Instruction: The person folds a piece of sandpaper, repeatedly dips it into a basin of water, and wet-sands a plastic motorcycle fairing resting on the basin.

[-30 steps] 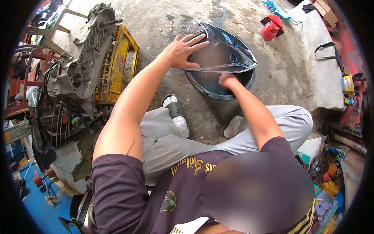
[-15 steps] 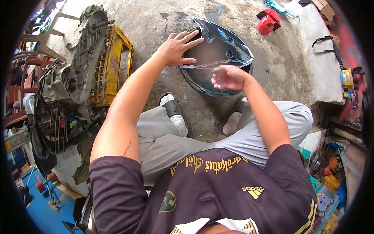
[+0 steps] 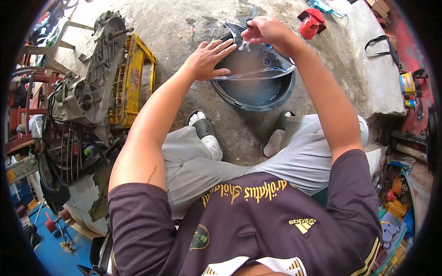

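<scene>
A glossy black plastic panel with blue-and-white markings, like a motorcycle body panel (image 3: 276,70), lies across a round black basin (image 3: 286,95) of water on the concrete floor. My left hand (image 3: 208,59) rests on the panel's left end, fingers stretched out and spread. Over the panel's far part is my right hand (image 3: 267,33), its fingers bent downward and partly smeared by motion. Drops of water fall beneath these fingers onto the panel. A small dark spot shows at the fingertips; what it is cannot be made out.
An engine casing (image 3: 103,60) leans by a yellow crate (image 3: 133,78) on the left. Beyond the basin to the right lies a red part (image 3: 312,25) near a blue strap (image 3: 324,7). A concrete ledge (image 3: 384,87) runs along the right. My sandalled feet are close to the basin.
My right hand has risen from over the basin's near side to above the panel's far part, and water now drops from it. My left hand stays on the panel.
</scene>
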Demonstrator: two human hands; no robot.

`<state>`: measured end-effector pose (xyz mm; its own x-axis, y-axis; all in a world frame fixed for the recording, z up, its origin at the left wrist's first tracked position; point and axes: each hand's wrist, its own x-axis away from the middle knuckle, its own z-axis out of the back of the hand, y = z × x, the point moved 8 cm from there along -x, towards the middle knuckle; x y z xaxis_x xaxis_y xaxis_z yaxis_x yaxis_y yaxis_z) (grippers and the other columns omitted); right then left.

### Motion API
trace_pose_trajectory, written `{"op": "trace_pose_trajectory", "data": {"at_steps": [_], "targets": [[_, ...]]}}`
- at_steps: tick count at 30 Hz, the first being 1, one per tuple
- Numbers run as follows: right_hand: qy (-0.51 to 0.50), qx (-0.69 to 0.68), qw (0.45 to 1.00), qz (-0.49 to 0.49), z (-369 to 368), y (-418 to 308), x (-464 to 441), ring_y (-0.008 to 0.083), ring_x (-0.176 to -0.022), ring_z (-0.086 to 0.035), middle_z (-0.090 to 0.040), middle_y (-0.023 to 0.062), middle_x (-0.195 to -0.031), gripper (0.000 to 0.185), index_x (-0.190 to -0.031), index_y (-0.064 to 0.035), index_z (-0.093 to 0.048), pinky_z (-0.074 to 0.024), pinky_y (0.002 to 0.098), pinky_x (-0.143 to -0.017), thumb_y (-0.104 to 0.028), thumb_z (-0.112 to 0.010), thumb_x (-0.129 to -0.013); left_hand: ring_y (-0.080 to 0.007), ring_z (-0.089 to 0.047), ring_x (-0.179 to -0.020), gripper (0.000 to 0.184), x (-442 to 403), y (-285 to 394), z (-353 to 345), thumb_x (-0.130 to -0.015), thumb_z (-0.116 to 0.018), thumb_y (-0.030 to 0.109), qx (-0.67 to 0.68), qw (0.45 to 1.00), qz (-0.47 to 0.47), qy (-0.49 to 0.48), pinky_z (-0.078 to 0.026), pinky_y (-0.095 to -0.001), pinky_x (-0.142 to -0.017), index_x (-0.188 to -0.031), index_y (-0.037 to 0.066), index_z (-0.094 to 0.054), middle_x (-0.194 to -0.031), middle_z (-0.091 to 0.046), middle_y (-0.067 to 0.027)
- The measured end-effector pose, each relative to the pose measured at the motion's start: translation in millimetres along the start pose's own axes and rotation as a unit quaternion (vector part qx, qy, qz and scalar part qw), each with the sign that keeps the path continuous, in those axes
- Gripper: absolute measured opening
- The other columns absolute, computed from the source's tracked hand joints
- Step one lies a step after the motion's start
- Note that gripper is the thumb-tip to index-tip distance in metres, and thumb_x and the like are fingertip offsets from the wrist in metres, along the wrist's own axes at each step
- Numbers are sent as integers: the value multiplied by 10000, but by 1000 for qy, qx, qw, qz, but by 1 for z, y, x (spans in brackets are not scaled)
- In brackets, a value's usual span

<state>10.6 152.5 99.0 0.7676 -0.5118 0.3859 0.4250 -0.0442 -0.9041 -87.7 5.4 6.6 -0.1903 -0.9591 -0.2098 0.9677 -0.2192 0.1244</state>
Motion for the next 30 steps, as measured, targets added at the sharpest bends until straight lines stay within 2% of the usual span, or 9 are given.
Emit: {"op": "trace_pose_trajectory", "data": {"at_steps": [7,12,13,15,18,21,24,28,30], "targets": [[1,60,997,50,0,-22,6,260,-1088,-752,-763,196,-1196,359,-1296,61,-630,-607,368,-968,-225,-500,-1123,-353,-396,-1526,941,-1,2,4,-962,-664,558,-13,1000,-16,8,-345,-523,-1225,-1704,134,-268,-1740,-333,-95],[-71,32,997,7,-5,17,26,264,-1047,-762,-784,179,-1154,330,-1160,48,-701,-592,388,-993,-225,-522,-1106,-354,-378,-1547,931,1,2,2,-972,-656,562,-13,999,-24,18,-341,-516,-1233,-1702,133,-271,-1757,-305,-93],[-80,61,995,-11,-9,25,36,242,-1000,-766,-794,171,-1125,315,-1068,14,-723,-595,376,-958,-231,-527,-1093,-354,-378,-1547,931,1,2,2,-972,-656,562,-12,1000,-23,18,-341,-516,-1233,-1702,133,-271,-1757,-305,-93],[-162,99,980,-62,-15,67,41,194,-910,-735,-797,122,-1046,287,-1061,-30,-738,-575,342,-855,-241,-545,-1047,-356,-369,-1557,928,0,1,0,-972,-655,567,-15,1000,-19,8,-342,-514,-1234,-1703,142,-273,-1761,-300,-90],[-305,371,872,-95,-28,155,43,188,-951,-716,-783,81,-1002,335,-1078,-7,-739,-555,367,-874,-306,-593,-1037,-359,-370,-1556,920,0,1,0,-973,-652,567,-15,1000,-12,6,-344,-519,-1232,-1703,152,-276,-1763,-297,-84],[-337,594,722,-117,-41,258,39,404,-1269,-658,-720,248,-1309,448,-1309,-5,-717,-504,474,-1086,-318,-589,-1014,-359,-366,-1560,916,0,1,-1,-971,-653,560,-15,1000,-11,4,-344,-522,-1231,-1702,155,-278,-1765,-294,-81],[-177,577,784,-144,-36,276,9,416,-1311,-625,-678,285,-1355,434,-1309,2,-716,-504,463,-1084,-252,-577,-986,-361,-368,-1557,918,1,1,0,-967,-656,554,-3,1000,-12,16,-344,-526,-1229,-1702,155,-278,-1766,-292,-82],[-131,509,825,-208,-41,297,-15,411,-1314,-636,-677,274,-1384,462,-1370,21,-668,-506,486,-1072,-246,-579,-1002,-361,-373,-1553,915,-1,1,-2,-964,-661,544,-3,1000,-11,11,-342,-526,-1230,-1700,152,-284,-1765,-295,-82],[-102,350,894,-261,-45,306,-11,409,-1290,-655,-680,230,-1419,519,-1414,47,-623,-515,508,-1055,-302,-600,-1029,-355,-382,-1546,916,-2,0,0,-959,-664,537,-8,1000,-14,6,-339,-524,-1232,-1698,145,-290,-1765,-296,-80]]}}
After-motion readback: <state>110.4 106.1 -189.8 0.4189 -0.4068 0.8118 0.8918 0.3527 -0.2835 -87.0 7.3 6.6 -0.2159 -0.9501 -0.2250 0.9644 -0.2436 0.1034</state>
